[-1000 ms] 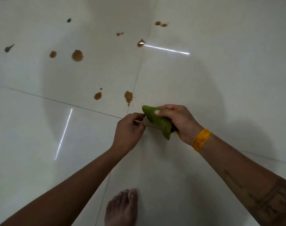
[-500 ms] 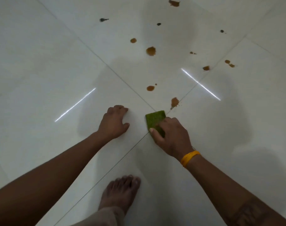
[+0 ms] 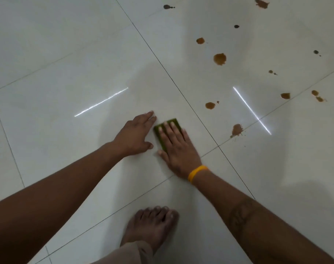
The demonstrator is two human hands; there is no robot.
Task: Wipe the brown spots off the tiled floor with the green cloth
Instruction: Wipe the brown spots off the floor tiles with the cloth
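— What's different on my feed?
— My right hand (image 3: 178, 149) has flattened onto the green cloth (image 3: 167, 128), fingers straight instead of curled.
— And the left hand (image 3: 135, 133)?
— Its fingers have uncurled; it now sits just beside the cloth.

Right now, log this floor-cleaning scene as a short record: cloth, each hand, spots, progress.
cloth: green cloth, folded, flat on the tiled floor
right hand: fingers straight, pressing flat on the cloth
left hand: flat on the bare tile just left of the cloth, not touching it as far as can be seen
spots: brown spots, all ahead and right of the cloth; nearest spot sits by the tile joint
progress: cloth not on any spot; none visibly wiped
other: bare foot near bottom of view
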